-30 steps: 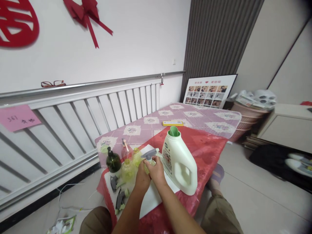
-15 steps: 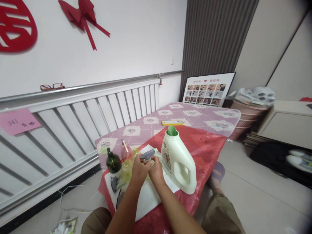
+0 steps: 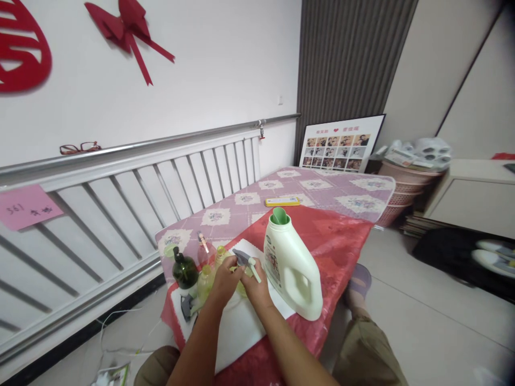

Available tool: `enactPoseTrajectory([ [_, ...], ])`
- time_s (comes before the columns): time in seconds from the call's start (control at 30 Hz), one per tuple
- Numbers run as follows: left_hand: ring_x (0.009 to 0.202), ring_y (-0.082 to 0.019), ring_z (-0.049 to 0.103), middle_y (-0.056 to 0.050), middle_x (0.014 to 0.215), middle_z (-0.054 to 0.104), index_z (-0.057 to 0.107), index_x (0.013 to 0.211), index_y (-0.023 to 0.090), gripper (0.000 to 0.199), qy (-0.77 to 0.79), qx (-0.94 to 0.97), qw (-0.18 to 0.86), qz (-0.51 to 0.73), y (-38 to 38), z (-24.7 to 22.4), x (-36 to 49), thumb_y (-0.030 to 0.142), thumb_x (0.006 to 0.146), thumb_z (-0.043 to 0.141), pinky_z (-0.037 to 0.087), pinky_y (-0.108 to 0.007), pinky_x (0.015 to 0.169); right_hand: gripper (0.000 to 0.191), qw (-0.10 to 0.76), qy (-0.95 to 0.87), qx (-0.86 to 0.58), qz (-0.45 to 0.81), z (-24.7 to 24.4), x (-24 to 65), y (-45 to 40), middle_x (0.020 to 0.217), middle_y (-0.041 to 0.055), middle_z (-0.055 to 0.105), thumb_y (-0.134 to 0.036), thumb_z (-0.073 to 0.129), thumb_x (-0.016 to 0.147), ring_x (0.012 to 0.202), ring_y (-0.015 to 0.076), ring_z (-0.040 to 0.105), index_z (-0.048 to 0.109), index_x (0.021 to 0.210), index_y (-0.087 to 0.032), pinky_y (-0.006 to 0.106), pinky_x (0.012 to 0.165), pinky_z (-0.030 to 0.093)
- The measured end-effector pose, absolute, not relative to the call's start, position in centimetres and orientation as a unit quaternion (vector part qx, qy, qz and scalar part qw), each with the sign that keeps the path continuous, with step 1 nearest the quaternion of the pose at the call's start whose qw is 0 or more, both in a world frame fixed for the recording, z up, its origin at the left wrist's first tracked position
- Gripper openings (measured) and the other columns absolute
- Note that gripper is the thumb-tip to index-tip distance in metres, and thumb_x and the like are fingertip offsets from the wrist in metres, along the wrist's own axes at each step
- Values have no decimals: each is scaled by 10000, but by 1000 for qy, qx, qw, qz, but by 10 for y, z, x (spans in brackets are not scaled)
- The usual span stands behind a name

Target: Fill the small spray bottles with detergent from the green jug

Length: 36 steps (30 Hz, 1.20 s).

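My left hand [image 3: 225,277] and my right hand [image 3: 256,285] are close together over the white sheet [image 3: 237,332], both closed on a grey trigger spray head [image 3: 242,258]. Its pale green trigger part [image 3: 255,269] points down to the right, over my right fingers. Behind and under my hands, a yellow transparent bottle is mostly hidden. Left of them are another yellow bottle [image 3: 204,284], a yellow bottle neck [image 3: 221,252], a pink bottle [image 3: 205,251] and a dark green bottle [image 3: 185,269]. A large pale green jug [image 3: 295,268] with a green inner spout stands right of my hands.
Another grey spray head [image 3: 186,306] lies at the sheet's left edge. Red plastic [image 3: 333,236] covers part of the patterned tablecloth [image 3: 257,195]. A yellow-edged flat case [image 3: 282,202] lies behind the jug. A white radiator [image 3: 161,187] runs along the left side.
The spray head has turned in my fingers: its pale trigger part pointed right toward the jug and now points down to the right. The view has shifted slightly; the bottles and jug stay in place.
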<state>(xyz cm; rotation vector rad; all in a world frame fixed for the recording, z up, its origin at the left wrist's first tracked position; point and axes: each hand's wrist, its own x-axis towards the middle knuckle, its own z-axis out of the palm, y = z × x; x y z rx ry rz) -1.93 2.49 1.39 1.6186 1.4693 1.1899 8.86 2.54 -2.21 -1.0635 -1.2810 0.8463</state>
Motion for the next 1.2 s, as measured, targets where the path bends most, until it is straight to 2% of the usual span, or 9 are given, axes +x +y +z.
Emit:
enactPoseTrajectory([
  [0.1, 997, -203, 613, -24, 1025, 683, 669, 979, 236, 249, 516, 637, 359, 446, 25, 17, -24, 213, 772, 533, 473, -323, 890, 216, 600, -567, -440, 353, -22, 93, 24, 873, 16, 684, -365, 625, 750, 810, 211, 645, 543, 903, -236, 323, 762, 505],
  [0.2, 1014, -208, 612, -26, 1050, 685, 669, 992, 235, 252, 494, 641, 380, 449, 26, 17, -26, 224, 775, 541, 469, -336, 919, 224, 600, -569, -441, 350, -22, 93, 25, 863, 20, 685, -334, 650, 726, 779, 211, 646, 535, 893, -237, 323, 743, 505],
  [0.37, 911, -187, 637, -46, 1025, 667, 550, 1089, 215, 397, 497, 604, 380, 494, 32, 1, -18, 162, 696, 582, 515, -297, 753, 176, 590, -563, -456, 357, -27, 88, 29, 853, 23, 694, -309, 594, 746, 771, 213, 651, 529, 895, -241, 316, 714, 512],
  [0.47, 840, -183, 631, -31, 900, 649, 541, 949, 201, 276, 516, 584, 361, 513, 35, -6, -12, 156, 683, 596, 507, -294, 713, 115, 583, -558, -472, 355, -29, 87, 30, 841, 30, 691, -315, 525, 791, 762, 210, 645, 535, 875, -237, 322, 718, 505],
  [0.57, 879, -199, 622, -31, 888, 644, 573, 885, 203, 191, 517, 591, 352, 510, 35, -3, -13, 161, 700, 587, 505, -328, 779, 112, 582, -552, -488, 345, -28, 88, 31, 832, 26, 675, -326, 500, 796, 771, 213, 632, 533, 859, -239, 339, 748, 495],
  [0.77, 1118, -205, 577, -39, 1108, 668, 649, 1023, 238, 434, 476, 633, 376, 481, 29, 9, -29, 55, 670, 474, 428, -357, 1000, 164, 582, -550, -498, 333, -27, 88, 32, 851, 24, 665, -315, 580, 722, 827, 229, 627, 525, 857, -240, 362, 798, 482],
  [0.93, 1048, -197, 625, -67, 1124, 663, 528, 1200, 225, 597, 457, 631, 404, 480, 36, 1, -29, 38, 633, 506, 498, -332, 887, 188, 582, -553, -493, 335, -31, 88, 33, 873, 21, 685, -248, 568, 697, 831, 219, 639, 544, 883, -237, 353, 804, 489],
  [1.03, 943, -196, 645, -61, 1025, 679, 562, 1094, 194, 490, 454, 632, 407, 478, 42, -1, -26, 47, 628, 530, 514, -335, 832, 166, 583, -554, -493, 331, -32, 88, 34, 869, 18, 684, -248, 540, 721, 822, 208, 643, 553, 886, -230, 342, 799, 492],
  [1.2, 973, -203, 611, -43, 1019, 692, 648, 985, 196, 379, 450, 648, 397, 468, 39, 11, -31, 60, 655, 520, 470, -375, 937, 167, 583, -551, -505, 317, -33, 88, 36, 828, 14, 657, -318, 580, 727, 785, 210, 622, 541, 863, -229, 350, 769, 489],
])
